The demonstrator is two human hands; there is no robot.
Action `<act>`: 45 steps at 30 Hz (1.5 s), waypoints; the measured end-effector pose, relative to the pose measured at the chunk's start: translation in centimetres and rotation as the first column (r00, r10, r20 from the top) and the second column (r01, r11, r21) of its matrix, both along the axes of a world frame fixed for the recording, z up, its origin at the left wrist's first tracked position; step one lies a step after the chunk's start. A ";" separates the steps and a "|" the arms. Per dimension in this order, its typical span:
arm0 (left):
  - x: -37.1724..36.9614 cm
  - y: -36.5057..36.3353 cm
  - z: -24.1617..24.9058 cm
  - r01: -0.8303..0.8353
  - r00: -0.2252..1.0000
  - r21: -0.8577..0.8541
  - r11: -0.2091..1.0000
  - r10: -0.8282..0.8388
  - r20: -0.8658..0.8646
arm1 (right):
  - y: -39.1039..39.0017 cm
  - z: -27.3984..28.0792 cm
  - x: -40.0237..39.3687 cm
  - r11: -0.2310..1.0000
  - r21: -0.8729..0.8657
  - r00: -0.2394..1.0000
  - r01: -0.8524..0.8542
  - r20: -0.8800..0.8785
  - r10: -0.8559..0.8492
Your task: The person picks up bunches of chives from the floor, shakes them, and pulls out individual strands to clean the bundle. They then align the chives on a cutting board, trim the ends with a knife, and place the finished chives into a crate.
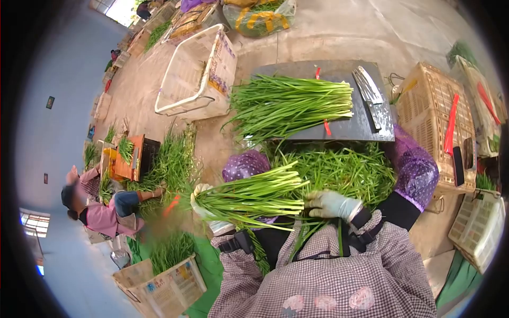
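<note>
My left hand (204, 204), in a pale glove, is closed around a loose bunch of garlic chives (252, 196) above my lap. The pale stalk ends fan out to the right. My right hand (334, 205), also gloved, is beside those ends with its fingers drawn together; what they may pinch is hidden. A larger bunch of garlic chives (297, 103) lies on a dark board (371, 132) in front of me, stalk ends to the right. On the board's right side rests a knife (369, 95) with a black handle. Loose green leaves (339, 169) are heaped below the board.
A white plastic crate (212, 106) stands ahead to the left. Stacked crates (437, 116) at right carry red ties (452, 124) and a phone-like black object (458, 165). Another person (106, 212) sits at left near piled greens (172, 159) and a crate of greens (169, 286).
</note>
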State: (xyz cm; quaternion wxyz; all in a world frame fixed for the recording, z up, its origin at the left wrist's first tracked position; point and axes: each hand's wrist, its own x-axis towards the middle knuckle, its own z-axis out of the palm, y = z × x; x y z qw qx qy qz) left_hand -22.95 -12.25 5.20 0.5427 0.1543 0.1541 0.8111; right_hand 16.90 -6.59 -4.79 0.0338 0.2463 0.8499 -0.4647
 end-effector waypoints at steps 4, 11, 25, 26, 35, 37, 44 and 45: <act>-1.9 -0.1 -1.9 -0.093 0.996 -0.114 0.989 0.092 -0.022 | 2.9 3.5 1.3 0.741 0.440 0.855 0.506 -0.142 -0.500; -1.6 0.6 -1.3 -0.042 0.994 0.105 0.994 0.031 0.106 | 4.6 12.5 -1.0 0.708 -0.502 0.528 0.496 -0.473 -0.705; -0.7 0.8 -1.1 0.075 0.992 0.107 0.991 -0.085 0.088 | 1.6 10.8 -3.0 0.740 -0.561 0.648 0.371 -0.414 -0.639; -0.5 0.9 -0.9 0.072 0.993 0.109 0.991 -0.082 0.090 | 1.5 10.9 -3.1 0.742 -0.559 0.651 0.369 -0.415 -0.636; -0.1 0.2 -0.5 0.027 0.995 0.045 0.999 -0.031 0.098 | 1.0 11.9 -3.5 0.740 -0.452 0.673 0.498 -0.336 -0.659; -1.2 -0.3 -1.7 -0.013 0.997 0.022 1.000 0.011 0.083 | 1.0 12.2 -2.6 0.734 -0.488 0.606 0.472 -0.425 -0.672; -3.0 -1.3 -3.3 -0.058 0.993 -0.030 0.998 0.060 0.098 | 1.6 11.8 6.8 0.497 -0.752 0.439 0.433 -0.306 -0.845; -2.9 -1.2 -3.3 -0.060 0.993 -0.028 0.998 0.062 0.099 | 2.0 10.5 8.3 0.648 -0.537 0.662 0.541 -0.204 -0.721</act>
